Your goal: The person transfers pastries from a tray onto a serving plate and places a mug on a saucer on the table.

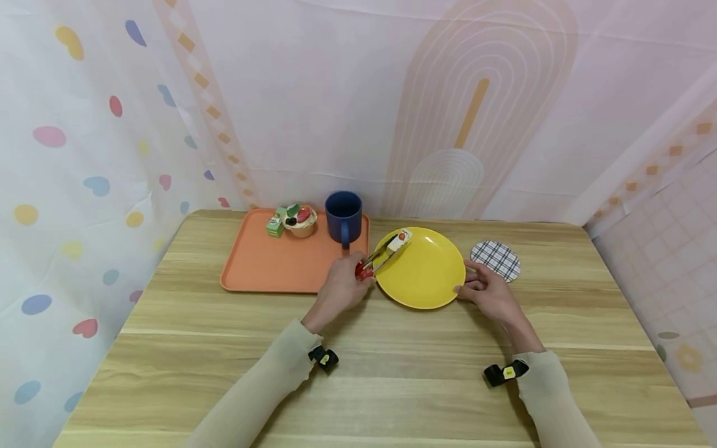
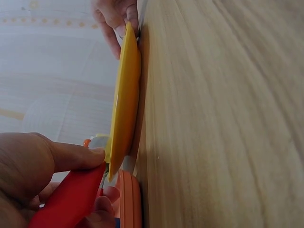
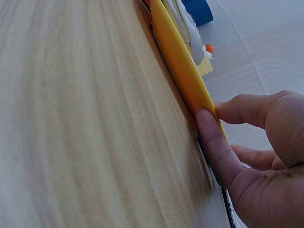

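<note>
My left hand [image 1: 343, 287] grips red-handled metal tongs [image 2: 71, 197]. Between the tongs' tips is a small cake piece [image 1: 400, 241], white with an orange-red ball on top. It is over the upper left of a yellow plate [image 1: 426, 274]; whether it touches the plate, I cannot tell. At the plate's right rim, my right hand [image 1: 493, 295] pinches the edge between thumb and fingers, as the right wrist view also shows. The plate's left edge lies close to an orange tray [image 1: 269, 267].
On the tray stand a blue mug [image 1: 343, 218], a fruit-topped cupcake [image 1: 301, 223] and a small green cake piece [image 1: 275, 225]. A round checked coaster [image 1: 497, 260] lies right of the plate, behind my right hand. Patterned curtains border the wooden table [image 1: 392, 386].
</note>
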Action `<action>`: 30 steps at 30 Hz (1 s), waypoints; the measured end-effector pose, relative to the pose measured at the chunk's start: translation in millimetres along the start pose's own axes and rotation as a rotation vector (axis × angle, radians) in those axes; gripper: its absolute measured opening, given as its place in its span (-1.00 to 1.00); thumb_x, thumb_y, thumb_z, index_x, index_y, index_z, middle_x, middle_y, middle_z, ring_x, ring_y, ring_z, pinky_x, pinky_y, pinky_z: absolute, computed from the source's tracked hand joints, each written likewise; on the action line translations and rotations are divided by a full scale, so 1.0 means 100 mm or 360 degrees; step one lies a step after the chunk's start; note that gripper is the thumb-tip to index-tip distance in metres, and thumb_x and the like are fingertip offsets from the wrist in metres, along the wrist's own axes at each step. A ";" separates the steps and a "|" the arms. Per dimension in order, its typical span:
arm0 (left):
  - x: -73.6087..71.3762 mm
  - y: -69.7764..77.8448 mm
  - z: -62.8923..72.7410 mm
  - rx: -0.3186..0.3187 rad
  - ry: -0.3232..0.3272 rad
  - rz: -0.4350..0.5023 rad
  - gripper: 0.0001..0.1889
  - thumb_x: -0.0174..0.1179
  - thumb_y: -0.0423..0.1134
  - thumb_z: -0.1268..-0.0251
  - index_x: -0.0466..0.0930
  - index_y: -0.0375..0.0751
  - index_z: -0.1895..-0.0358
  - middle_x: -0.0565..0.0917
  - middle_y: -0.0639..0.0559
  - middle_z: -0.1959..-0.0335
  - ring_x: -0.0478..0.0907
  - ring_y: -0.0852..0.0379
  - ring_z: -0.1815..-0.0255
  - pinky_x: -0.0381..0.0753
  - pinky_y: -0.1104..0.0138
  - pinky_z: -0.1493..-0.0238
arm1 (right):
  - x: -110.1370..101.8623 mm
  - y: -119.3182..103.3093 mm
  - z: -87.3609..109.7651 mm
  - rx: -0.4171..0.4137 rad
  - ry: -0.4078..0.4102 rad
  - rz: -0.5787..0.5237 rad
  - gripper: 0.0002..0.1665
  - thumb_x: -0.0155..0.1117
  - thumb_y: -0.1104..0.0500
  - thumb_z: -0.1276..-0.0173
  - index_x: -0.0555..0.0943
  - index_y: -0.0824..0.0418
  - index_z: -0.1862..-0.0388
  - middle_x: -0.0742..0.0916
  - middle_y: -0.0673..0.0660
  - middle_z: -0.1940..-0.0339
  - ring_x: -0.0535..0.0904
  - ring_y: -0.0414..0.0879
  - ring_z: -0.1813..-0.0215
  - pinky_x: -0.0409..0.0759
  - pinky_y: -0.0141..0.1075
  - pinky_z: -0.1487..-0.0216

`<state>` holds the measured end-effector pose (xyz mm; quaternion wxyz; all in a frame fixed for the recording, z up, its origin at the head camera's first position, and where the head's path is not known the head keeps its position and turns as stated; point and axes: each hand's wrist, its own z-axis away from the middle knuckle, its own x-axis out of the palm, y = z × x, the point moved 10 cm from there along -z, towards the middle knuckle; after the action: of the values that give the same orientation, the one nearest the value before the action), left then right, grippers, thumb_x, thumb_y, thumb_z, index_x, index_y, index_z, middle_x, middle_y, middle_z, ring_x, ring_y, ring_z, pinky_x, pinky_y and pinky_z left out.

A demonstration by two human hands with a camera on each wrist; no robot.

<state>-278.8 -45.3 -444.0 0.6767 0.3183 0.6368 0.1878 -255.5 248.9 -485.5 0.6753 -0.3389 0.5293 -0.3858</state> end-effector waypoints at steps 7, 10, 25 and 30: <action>0.01 0.00 -0.01 0.0016 -0.0006 -0.0024 -0.70 0.44 -0.25 -0.24 0.57 -0.21 0.04 0.57 -0.06 0.33 0.47 0.05 0.36 0.37 0.32 0.43 | 0.00 -0.01 0.00 -0.0013 0.0002 0.0001 -0.14 0.37 0.21 -0.42 0.21 0.24 -0.61 0.63 0.38 -0.25 0.66 -0.09 0.00 0.64 -0.48 0.12; 0.02 0.01 -0.02 0.0023 -0.0009 -0.0030 -0.69 0.45 -0.25 -0.23 0.57 -0.22 0.05 0.56 -0.06 0.35 0.47 0.05 0.36 0.37 0.31 0.43 | 0.00 -0.01 0.00 -0.0016 0.0002 0.0001 -0.14 0.37 0.22 -0.42 0.22 0.24 -0.61 0.64 0.38 -0.24 0.66 -0.10 0.01 0.63 -0.48 0.12; -0.01 0.03 0.01 0.0113 0.0037 0.0050 -0.65 0.52 -0.23 -0.15 0.56 -0.26 0.13 0.50 -0.05 0.46 0.41 0.08 0.46 0.32 0.32 0.47 | 0.00 -0.01 0.01 -0.0022 0.0001 0.0010 -0.14 0.37 0.21 -0.43 0.21 0.25 -0.61 0.64 0.38 -0.23 0.66 -0.09 0.01 0.63 -0.48 0.12; -0.02 0.04 0.04 0.0117 0.0052 0.0098 -0.64 0.53 -0.23 -0.14 0.57 -0.26 0.09 0.55 -0.13 0.41 0.39 0.07 0.45 0.30 0.30 0.46 | 0.00 -0.01 0.00 -0.0023 0.0003 0.0009 -0.14 0.36 0.23 -0.43 0.21 0.25 -0.61 0.64 0.38 -0.22 0.66 -0.10 0.01 0.64 -0.48 0.12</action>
<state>-274.9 -44.7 -440.3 0.6481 0.3593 0.6440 0.1901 -255.3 248.6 -484.4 0.6735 -0.3418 0.5337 -0.3805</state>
